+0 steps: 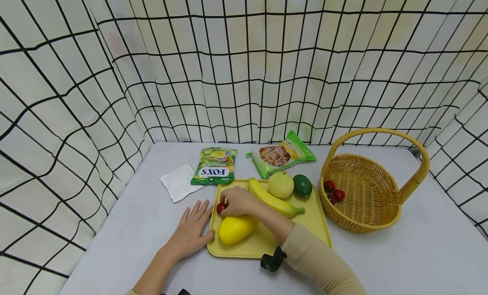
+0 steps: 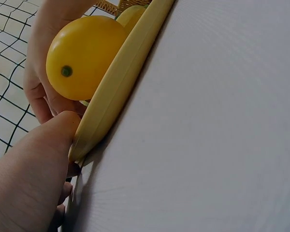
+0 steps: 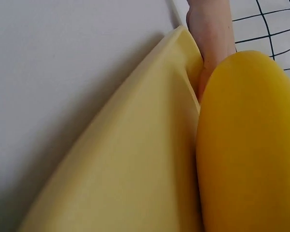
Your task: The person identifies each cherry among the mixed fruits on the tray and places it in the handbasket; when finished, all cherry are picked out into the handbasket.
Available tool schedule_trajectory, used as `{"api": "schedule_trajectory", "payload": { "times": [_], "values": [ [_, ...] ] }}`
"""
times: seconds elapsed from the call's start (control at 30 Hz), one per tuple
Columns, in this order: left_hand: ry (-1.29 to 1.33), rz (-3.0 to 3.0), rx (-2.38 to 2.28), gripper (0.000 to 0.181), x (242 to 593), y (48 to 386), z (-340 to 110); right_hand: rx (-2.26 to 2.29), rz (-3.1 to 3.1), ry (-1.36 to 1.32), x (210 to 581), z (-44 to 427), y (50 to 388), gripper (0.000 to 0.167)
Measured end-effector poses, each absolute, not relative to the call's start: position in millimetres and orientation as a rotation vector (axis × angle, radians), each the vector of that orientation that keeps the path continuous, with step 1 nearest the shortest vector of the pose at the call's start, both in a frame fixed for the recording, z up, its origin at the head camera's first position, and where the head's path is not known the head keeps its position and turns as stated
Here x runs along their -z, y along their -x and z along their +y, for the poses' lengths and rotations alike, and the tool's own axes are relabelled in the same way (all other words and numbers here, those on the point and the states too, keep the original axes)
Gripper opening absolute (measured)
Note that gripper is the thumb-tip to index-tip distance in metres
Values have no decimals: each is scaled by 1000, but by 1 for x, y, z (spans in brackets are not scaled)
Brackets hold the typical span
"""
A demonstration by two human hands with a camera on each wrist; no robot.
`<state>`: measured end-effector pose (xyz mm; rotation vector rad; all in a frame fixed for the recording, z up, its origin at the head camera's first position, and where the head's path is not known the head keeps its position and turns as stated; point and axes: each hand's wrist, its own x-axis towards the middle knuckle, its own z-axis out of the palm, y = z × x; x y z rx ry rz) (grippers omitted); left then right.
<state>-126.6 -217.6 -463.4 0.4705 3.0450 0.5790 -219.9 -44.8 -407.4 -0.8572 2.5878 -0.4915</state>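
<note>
My right hand reaches over the left part of a yellow tray, its curled fingers pinching a small red cherry. Close below that hand lies a yellow mango, which fills much of the right wrist view as a smooth yellow fruit. A banana, a pale green round fruit and a dark green avocado-like fruit share the tray. My left hand rests with spread fingers on the table, its thumb at the tray's left edge; the left wrist view shows this thumb against the rim.
A wicker basket with a tall handle stands on the right, several red cherries inside. Behind the tray lie a green FOX'S candy bag, another green snack bag and a white tissue. Black-grid cloth walls surround the table.
</note>
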Motion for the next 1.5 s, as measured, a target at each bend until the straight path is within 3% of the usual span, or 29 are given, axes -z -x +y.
{"api": "schedule_trajectory", "payload": {
  "times": [0.6, 1.5],
  "values": [
    [-460, 3058, -610, 73, 467, 126, -217, 486, 2707, 938, 376, -27, 209, 27],
    [-481, 3064, -607, 67, 467, 128, -217, 641, 2757, 928, 360, 15, 199, 32]
  ]
}}
